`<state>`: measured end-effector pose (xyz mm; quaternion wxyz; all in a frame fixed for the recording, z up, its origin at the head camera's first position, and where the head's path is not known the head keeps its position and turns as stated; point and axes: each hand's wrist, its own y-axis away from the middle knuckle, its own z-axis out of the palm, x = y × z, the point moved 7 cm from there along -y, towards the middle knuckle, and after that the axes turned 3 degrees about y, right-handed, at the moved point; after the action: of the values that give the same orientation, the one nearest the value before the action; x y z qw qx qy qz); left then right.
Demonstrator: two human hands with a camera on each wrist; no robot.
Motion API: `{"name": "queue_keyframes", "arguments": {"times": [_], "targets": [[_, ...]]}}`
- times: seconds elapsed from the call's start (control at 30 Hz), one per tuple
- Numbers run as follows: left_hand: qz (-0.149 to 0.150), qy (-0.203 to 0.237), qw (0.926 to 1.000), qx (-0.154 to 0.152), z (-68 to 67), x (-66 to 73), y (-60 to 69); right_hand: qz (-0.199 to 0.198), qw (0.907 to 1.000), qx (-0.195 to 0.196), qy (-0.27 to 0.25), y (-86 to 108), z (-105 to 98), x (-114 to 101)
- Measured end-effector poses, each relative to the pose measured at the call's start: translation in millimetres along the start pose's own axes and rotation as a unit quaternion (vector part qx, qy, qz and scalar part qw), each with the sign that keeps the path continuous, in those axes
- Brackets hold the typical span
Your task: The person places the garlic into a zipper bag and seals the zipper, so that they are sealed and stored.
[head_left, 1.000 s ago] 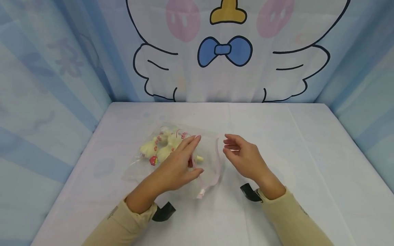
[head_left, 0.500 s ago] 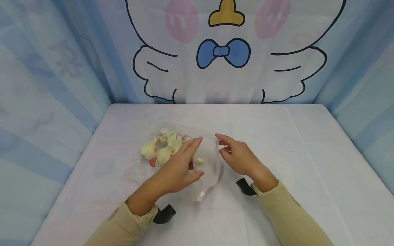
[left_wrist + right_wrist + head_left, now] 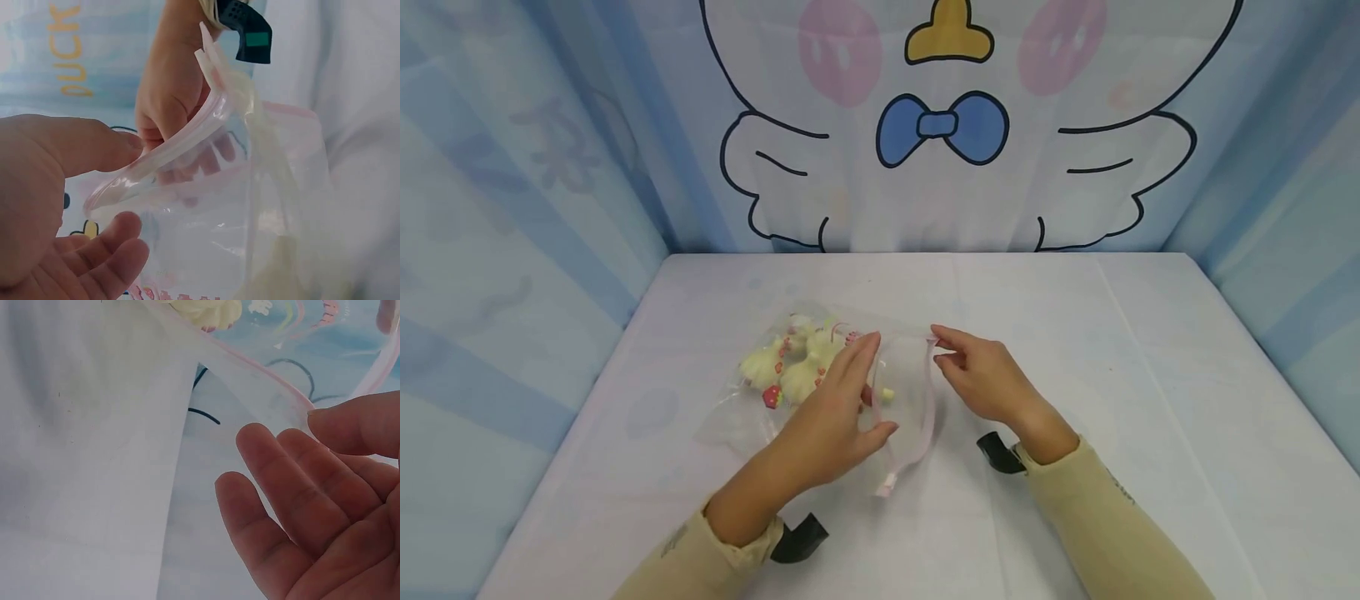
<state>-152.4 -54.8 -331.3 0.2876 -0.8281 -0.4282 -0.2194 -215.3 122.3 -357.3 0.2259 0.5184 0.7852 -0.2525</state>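
Note:
A clear zip bag (image 3: 906, 396) with a pink edge lies on the table, its mouth to the right and parted. Inside it are pale yellow figures (image 3: 801, 375) with red details, one like a strawberry. My right hand (image 3: 992, 379) pinches the far corner of the pink edge between thumb and forefinger; its other fingers (image 3: 269, 481) are loosely bent. The left hand (image 3: 827, 417) lies over the bag near its mouth, fingers extended and thumb apart. In the left wrist view that thumb (image 3: 94, 147) is against the pink edge. A slider tab (image 3: 886, 486) sits at the near corner.
A white cloth covers the table (image 3: 1075, 333). Behind it hangs a curtain (image 3: 940, 208) with a cartoon duck print, and blue patterned curtains (image 3: 535, 250) stand at both sides. Black camera mounts (image 3: 799, 539) sit at the wrists.
My right hand has moved left to the bag and taken the far corner of its pink edge. The left hand stays over the bag, nearly in place.

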Motion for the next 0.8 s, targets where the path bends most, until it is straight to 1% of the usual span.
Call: {"name": "queue_keyframes", "arguments": {"times": [0.13,0.2,0.3,0.37,0.5,0.7,0.8], "targets": [[0.01,-0.016,0.9991,0.039,-0.8,2.1,9.5,0.006,1.0,0.0,0.001,-1.6,0,2],[0.02,-0.023,0.998,0.055,-1.3,3.6,14.0,0.009,1.0,0.0,0.003,-2.1,1,2],[0.032,-0.024,0.997,0.066,-1.0,6.1,20.5,0.014,0.9999,0.0,0.002,-2.8,1,4],[0.036,-0.025,0.9972,0.061,0.4,8.0,23.7,0.018,0.9998,-0.002,0.0,-3.3,1,5],[0.036,-0.04,0.9978,0.038,5.1,10.8,27.9,0.026,0.9996,-0.008,-0.004,-4.9,1,6],[0.065,-0.076,0.9949,0.013,12.3,14.7,30.8,0.035,0.9993,-0.011,-0.003,-6.8,0,9],[0.074,-0.088,0.9934,0.002,14.6,16.0,31.3,0.041,0.9991,-0.01,-0.002,-7.6,-2,10]]}}
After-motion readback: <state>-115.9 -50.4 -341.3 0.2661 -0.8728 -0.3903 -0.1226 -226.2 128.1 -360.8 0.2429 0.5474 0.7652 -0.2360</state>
